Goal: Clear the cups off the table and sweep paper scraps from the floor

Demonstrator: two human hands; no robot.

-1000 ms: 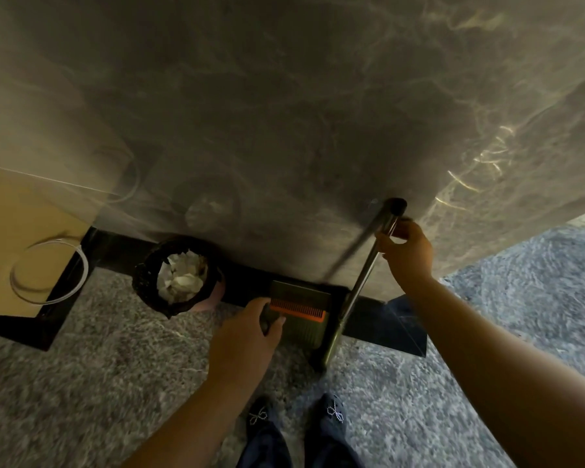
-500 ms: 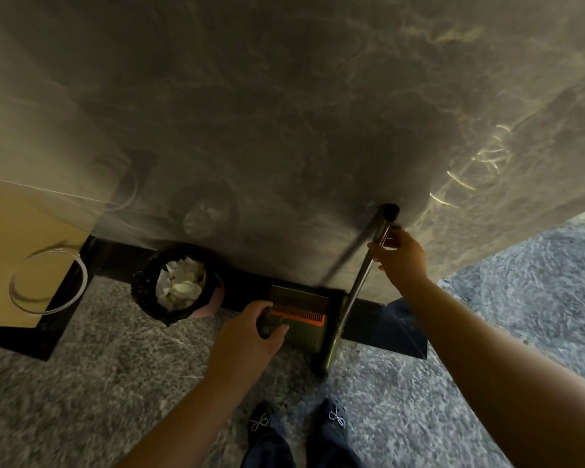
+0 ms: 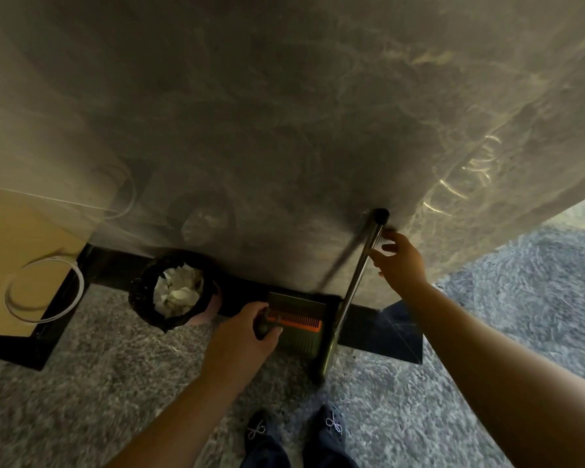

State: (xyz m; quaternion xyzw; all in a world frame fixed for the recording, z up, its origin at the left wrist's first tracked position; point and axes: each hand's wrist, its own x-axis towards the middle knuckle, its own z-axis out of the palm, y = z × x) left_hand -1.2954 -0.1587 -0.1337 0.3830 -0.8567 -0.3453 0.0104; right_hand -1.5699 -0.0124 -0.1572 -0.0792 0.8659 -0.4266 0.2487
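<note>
Your left hand (image 3: 242, 339) grasps the dustpan (image 3: 298, 324) handle; the pan stands at the wall base, right of the bin (image 3: 173, 292) holding paper scraps (image 3: 176, 292). Your right hand (image 3: 401, 261) is released, fingers spread beside the broom pole (image 3: 355, 285), which leans on the wall.

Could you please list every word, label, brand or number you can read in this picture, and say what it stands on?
None: no readable text shows on the dustpan, the broom handle, the bin, the brown paper bag or the marble table.
</note>
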